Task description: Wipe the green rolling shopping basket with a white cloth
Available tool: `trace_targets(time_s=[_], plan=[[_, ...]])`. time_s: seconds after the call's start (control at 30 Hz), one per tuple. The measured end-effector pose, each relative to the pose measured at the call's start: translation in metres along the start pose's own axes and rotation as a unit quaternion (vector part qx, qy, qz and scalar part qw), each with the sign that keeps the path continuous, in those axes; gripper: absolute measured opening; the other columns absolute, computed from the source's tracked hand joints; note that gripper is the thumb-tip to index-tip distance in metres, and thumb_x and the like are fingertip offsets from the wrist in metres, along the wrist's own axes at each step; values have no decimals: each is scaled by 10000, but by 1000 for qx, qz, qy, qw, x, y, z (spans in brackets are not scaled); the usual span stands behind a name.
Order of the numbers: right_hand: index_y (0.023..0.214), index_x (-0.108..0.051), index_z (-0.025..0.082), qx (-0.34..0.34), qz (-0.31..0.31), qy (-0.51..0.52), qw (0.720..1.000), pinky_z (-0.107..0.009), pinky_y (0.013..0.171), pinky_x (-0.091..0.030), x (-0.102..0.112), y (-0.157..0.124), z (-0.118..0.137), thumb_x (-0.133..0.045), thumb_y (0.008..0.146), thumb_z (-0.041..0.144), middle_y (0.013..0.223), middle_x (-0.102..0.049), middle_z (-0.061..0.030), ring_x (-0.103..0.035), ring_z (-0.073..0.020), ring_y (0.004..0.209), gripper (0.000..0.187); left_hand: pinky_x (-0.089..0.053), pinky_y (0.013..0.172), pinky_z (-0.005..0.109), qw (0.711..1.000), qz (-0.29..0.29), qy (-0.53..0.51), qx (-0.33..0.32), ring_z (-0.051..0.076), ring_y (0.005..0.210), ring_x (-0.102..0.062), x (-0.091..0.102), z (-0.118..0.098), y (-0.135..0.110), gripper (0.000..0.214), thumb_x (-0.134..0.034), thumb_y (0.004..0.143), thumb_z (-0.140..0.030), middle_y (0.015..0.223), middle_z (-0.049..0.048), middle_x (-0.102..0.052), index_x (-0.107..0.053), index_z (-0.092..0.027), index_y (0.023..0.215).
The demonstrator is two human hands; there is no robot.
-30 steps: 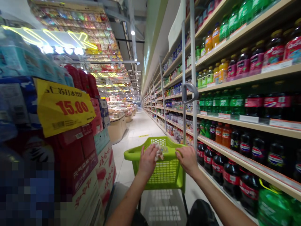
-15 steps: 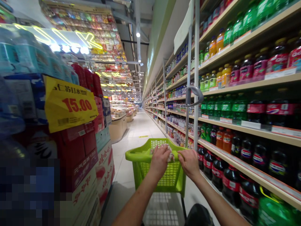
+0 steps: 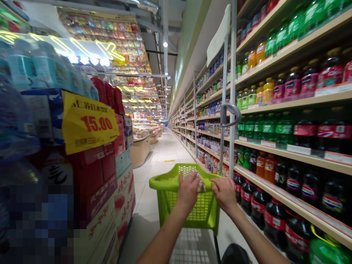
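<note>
A green plastic shopping cart with a lattice basket is in front of me, low in the middle of the view. My left hand is closed over the cart's near rim, around the handle bar. A crumpled whitish wad, like tissue, sticks out by its fingers. To its right, my right hand is wrapped over the same bar near the cart's right corner. The undersides of both hands are hidden.
Shelves of soda bottles line the right, with a grey-handled pole in front. Stacked drink boxes with a yellow price sign crowd the left. The pale floor aisle runs straight ahead, past wooden display bins.
The shelves, stacked boxes, cart and hands all appear slightly farther right and mostly a little lower in view. Both hands keep their hold on the cart handle.
</note>
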State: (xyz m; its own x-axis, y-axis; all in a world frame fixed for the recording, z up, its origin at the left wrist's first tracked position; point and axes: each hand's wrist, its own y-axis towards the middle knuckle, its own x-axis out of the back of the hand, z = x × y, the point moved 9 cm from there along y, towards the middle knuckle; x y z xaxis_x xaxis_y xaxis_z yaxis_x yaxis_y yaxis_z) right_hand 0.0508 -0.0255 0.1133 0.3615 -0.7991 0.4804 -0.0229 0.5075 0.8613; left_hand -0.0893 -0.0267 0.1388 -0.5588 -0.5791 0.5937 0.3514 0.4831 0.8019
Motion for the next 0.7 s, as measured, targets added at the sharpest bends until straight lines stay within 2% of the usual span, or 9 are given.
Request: trace_targets(time_s=[0.07, 0.2, 0.27, 0.33, 0.47, 0.53, 0.57, 0.6, 0.7], plan=[[862, -634, 224, 2, 2, -1, 1000, -378, 890, -252, 0, 0, 0, -379, 851, 326, 829, -648, -16, -516, -190, 853, 275, -165, 1029, 590, 999, -12, 25, 24, 225, 1105, -515, 10, 25, -7, 273, -469, 776, -115, 1182, 52, -583, -598, -251, 975], [858, -636, 229, -6, 1, 4, 1000, -382, 897, -242, -1, -1, 1, -386, 847, 327, 828, -649, -13, -520, -190, 856, 269, -168, 1014, 611, 982, -74, 87, 148, 255, 1061, -546, 53, 116, -32, 298, -469, 748, -112, 1132, 74, -610, -604, -232, 984], [851, -636, 229, -14, -2, 8, 1000, -386, 905, -232, -2, -1, 1, -390, 845, 324, 830, -649, -13, -521, -190, 854, 264, -192, 999, 615, 975, -97, 96, 177, 259, 1031, -562, 64, 135, -37, 293, -456, 747, -111, 1104, 100, -621, -601, -198, 987], [846, -634, 228, -17, -1, 11, 1000, -385, 903, -234, -3, 0, 1, -392, 845, 322, 825, -648, -13, -518, -192, 851, 260, -213, 989, 613, 981, -89, 81, 155, 252, 1032, -561, 56, 121, -34, 284, -438, 759, -114, 1105, 103, -621, -598, -192, 980], [847, -633, 226, -7, 9, 3, 1000, -382, 886, -251, -3, 0, 0, -395, 843, 318, 819, -645, -13, -514, -195, 843, 255, -221, 1025, 546, 997, -50, 41, 43, 217, 1152, -477, 19, 47, -19, 290, -430, 779, -121, 1201, 67, -570, -593, -229, 993], [850, -633, 227, -3, 10, -3, 1000, -381, 881, -255, -2, 0, -1, -393, 842, 318, 823, -647, -12, -516, -191, 840, 256, -206, 1041, 521, 999, -40, 35, 2, 206, 1175, -455, 14, 29, -17, 316, -430, 777, -110, 1225, 67, -553, -586, -233, 1022], [851, -633, 229, -1, 10, -4, 1000, -379, 880, -256, -1, 0, -1, -393, 842, 319, 824, -649, -11, -517, -190, 840, 257, -194, 1045, 522, 999, -36, 38, -1, 204, 1170, -459, 16, 33, -19, 326, -427, 774, -104, 1220, 68, -557, -583, -234, 1030], [853, -633, 230, -1, 10, -4, 1000, -379, 880, -255, -1, 0, -1, -392, 842, 321, 825, -650, -11, -519, -189, 840, 258, -181, 1047, 528, 998, -33, 44, 14, 203, 1159, -470, 21, 45, -22, 330, -423, 773, -102, 1210, 65, -564, -583, -236, 1029], [852, -633, 232, -3, 5, -2, 1000, -381, 888, -247, -1, -1, 0, -394, 840, 323, 829, -652, -11, -520, -189, 843, 256, -166, 1037, 561, 989, -58, 79, 114, 217, 1104, -516, 50, 106, -36, 305, -413, 773, -121, 1170, 77, -590, -590, -222, 999]])
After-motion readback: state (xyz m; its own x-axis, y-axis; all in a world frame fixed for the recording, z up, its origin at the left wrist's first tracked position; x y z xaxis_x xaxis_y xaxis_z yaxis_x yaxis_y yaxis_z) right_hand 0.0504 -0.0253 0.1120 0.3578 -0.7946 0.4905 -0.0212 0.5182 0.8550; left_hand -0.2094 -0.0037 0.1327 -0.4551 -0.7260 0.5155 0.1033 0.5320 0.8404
